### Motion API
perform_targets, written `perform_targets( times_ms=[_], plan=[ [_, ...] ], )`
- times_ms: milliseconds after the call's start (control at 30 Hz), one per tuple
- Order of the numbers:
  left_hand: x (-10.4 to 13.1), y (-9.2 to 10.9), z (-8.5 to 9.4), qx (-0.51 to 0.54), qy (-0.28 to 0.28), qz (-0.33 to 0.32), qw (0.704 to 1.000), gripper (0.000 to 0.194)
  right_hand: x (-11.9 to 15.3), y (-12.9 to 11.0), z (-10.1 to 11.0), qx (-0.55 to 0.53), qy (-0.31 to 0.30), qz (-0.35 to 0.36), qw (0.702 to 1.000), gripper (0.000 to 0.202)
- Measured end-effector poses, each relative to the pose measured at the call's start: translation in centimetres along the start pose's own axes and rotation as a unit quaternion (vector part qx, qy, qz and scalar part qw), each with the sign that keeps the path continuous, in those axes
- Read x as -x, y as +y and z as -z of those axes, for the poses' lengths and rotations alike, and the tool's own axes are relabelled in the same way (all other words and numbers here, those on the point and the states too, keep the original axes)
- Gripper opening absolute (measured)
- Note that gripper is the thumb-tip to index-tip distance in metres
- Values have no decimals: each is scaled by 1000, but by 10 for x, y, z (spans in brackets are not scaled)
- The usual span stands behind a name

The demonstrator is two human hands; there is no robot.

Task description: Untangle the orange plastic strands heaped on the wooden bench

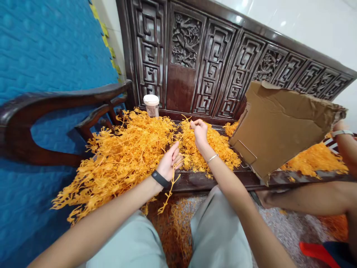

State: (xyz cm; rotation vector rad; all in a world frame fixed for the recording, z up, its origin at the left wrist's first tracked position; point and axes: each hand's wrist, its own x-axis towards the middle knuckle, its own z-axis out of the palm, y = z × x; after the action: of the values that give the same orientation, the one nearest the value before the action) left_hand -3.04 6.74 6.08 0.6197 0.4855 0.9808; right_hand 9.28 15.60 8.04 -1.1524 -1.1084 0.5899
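My left hand [169, 163], with a black band on its wrist, is closed around a thin orange plastic sprig [169, 193], whose branched end hangs below the fingers. Slightly higher and to the right, my right hand [200, 133] pinches a thin orange strand; whether it belongs to the same sprig I cannot tell. Beside my left hand a large heap of orange plastic sprigs [125, 156] covers the left end of the bench. A smaller pile of orange pieces [220, 149] lies under and right of my right hand.
A white-lidded tub [151, 105] stands behind the large heap, against the carved wooden backrest [181, 89]. On the right, another person's hand [338, 126] is at a cardboard sheet [281, 126], with more orange pieces [315, 160] nearby. A curved armrest [55, 98] bounds the left.
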Motion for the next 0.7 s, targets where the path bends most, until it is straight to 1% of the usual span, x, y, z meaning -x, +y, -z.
perform_targets(
  times_ms=[133,200,233,300,333,367,433,500,533,600,700],
  plan=[
    [-5,1,-2,-6,4,-9,1000,53,-8,7,-8,-10,35,5,999,18],
    [-1,-1,-3,-16,14,-13,1000,54,-19,11,-3,-9,68,10,998,19],
    [4,-3,-4,-24,21,-15,999,54,-26,14,4,-5,102,8,995,20],
    [18,-7,-5,-45,32,-4,998,55,-42,19,26,11,190,7,982,21],
    [26,-8,-5,-59,35,16,998,56,-49,21,40,22,221,13,975,21],
    [35,-10,-5,-76,35,40,996,56,-54,24,53,37,228,33,972,20],
    [49,-11,-3,-120,21,50,991,55,-61,31,75,84,204,63,973,20],
    [55,-10,1,-161,12,31,986,55,-60,37,85,129,162,70,976,23],
    [55,-9,3,-172,14,22,985,55,-58,39,85,144,141,63,977,24],
    [51,-5,9,-165,31,17,986,55,-53,42,79,147,102,39,983,25],
    [38,3,15,-124,50,11,991,54,-44,42,65,107,56,12,993,26]
  ],
)
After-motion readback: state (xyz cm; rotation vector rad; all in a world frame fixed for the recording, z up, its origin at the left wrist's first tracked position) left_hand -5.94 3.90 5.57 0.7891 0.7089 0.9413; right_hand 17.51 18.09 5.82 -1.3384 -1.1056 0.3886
